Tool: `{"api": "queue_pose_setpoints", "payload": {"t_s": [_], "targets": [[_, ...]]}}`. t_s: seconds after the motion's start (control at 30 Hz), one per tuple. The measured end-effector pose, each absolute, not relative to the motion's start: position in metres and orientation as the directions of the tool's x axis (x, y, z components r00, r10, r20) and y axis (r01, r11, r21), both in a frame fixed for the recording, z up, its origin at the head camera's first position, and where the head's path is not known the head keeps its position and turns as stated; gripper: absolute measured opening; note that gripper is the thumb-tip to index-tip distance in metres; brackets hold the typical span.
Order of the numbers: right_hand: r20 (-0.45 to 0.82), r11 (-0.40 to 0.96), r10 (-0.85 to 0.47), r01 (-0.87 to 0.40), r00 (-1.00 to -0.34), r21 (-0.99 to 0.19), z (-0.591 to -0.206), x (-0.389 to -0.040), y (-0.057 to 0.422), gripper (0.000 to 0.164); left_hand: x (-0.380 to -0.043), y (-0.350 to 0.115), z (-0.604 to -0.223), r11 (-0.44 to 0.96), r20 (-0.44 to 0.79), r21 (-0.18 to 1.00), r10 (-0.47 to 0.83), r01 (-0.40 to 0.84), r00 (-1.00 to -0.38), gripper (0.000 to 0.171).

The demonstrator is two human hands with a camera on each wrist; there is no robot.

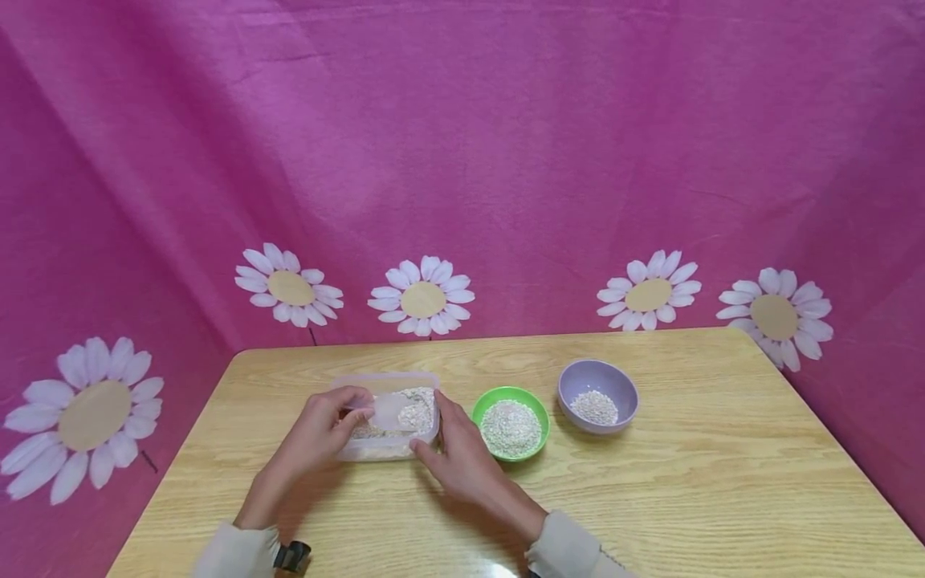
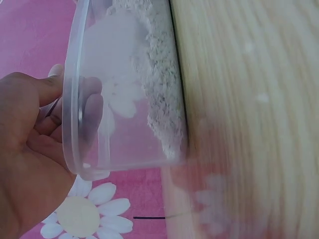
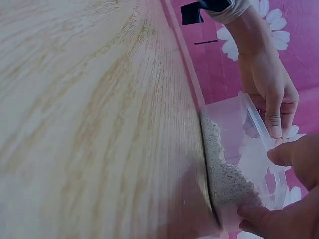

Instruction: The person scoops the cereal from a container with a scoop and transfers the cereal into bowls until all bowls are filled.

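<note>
A translucent rectangular container [image 1: 386,455] of pale oat-like flakes [image 2: 162,94] stands on the table. My left hand [image 1: 328,421] reaches over its left side, thumb and fingertips pinching a translucent plastic piece [image 1: 389,408] whose kind I cannot tell. That piece lies inside the container, just over the flakes, and its rounded outline shows through the wall in the left wrist view. With my right hand [image 1: 458,449] I grip the container's right end, thumb at the near rim and fingers along the side wall.
Right of the container stands a green bowl [image 1: 478,417] heaped with pale flakes, close to my right hand. Farther right, a purple bowl [image 1: 629,405] holds a smaller amount. A pink flowered cloth [image 1: 506,160] hangs behind the wooden table [image 1: 694,482].
</note>
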State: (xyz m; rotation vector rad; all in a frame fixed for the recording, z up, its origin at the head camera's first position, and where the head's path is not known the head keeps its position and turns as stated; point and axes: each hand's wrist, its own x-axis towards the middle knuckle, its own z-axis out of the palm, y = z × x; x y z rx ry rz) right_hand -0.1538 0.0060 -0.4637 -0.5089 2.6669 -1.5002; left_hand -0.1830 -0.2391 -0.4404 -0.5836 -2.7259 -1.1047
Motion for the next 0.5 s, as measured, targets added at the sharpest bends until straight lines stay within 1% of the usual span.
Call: {"api": "queue_pose_setpoints", "payload": {"t_s": [0.23,0.5], "targets": [[0.151,0.484,-0.308,-0.292,-0.939,-0.825,-0.4640,-0.1542,0.0068,0.079,-0.1808,-0.2285,-0.4433,0.662,0.233,0.649,0.296,0.375,-0.926,0.009],[0.132,0.479,-0.307,-0.273,-0.943,-0.834,-0.4649,-0.1546,0.0070,0.081,-0.1788,-0.2308,-0.4436,0.666,0.253,0.641,0.287,0.382,-0.924,0.013]]}}
